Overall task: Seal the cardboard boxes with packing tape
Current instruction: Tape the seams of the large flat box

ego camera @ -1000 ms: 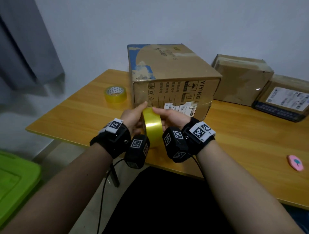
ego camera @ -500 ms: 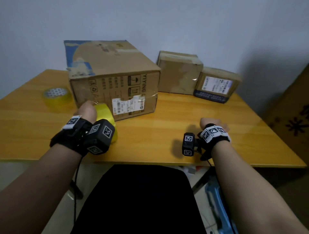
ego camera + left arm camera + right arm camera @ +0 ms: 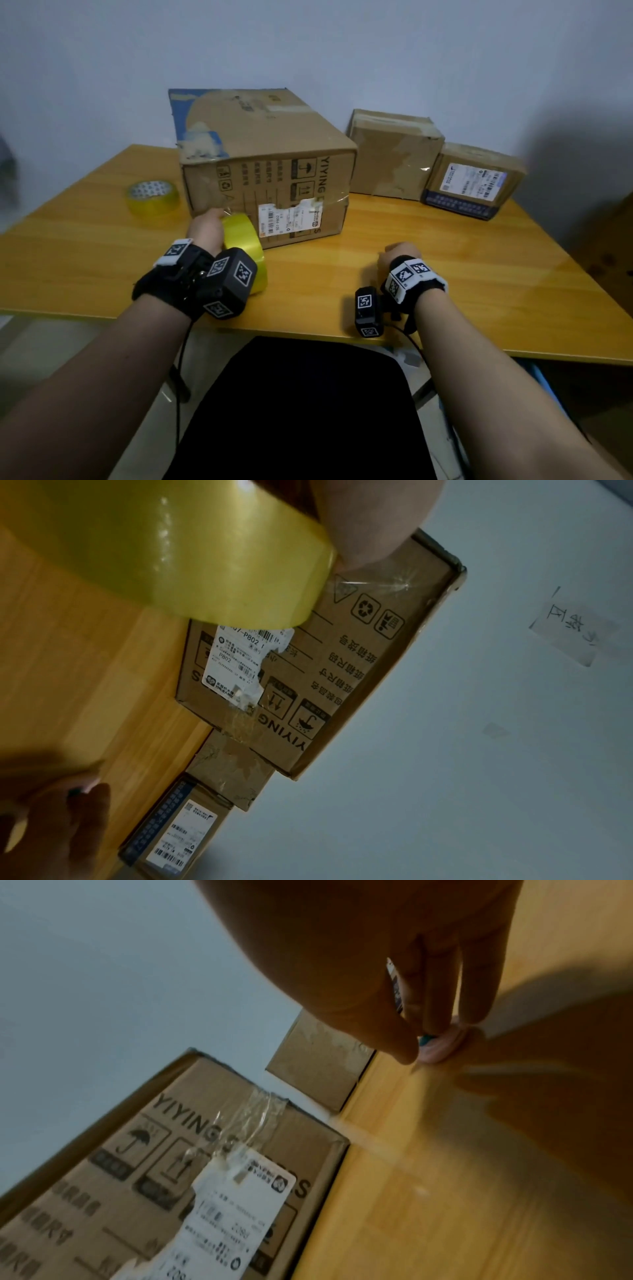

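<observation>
Yellow roll: the tape (image 3: 244,244) stands on edge at the big box's (image 3: 270,178) front face, its free end stuck to the cardboard by the thumb.
Left hand: the left hand (image 3: 206,229) curls round the roll at about 10 o'clock of the table's (image 3: 462,260) near edge, thumb pressing the strip onto the box.
Right hand: the right hand (image 3: 397,254), on the roll a second ago, is now well apart at about 2 o'clock, fingers (image 3: 441,993) reaching down and closing on a small pink disc (image 3: 445,1045) on the wood; a pinch seems to be forming, though the blur leaves it uncertain.
What changed: the right hand has let go of the tape and swung across; the head has turned right as well.
Meaning: the disc is probably a cutter, so the strip looks ready to be cut or run out; sealing of this box is just starting.
Around: a second roll (image 3: 152,197) lies flat at 9 o'clock of the box; two smaller boxes (image 3: 390,154) (image 3: 474,181) stand at 3 o'clock, by the wall.
</observation>
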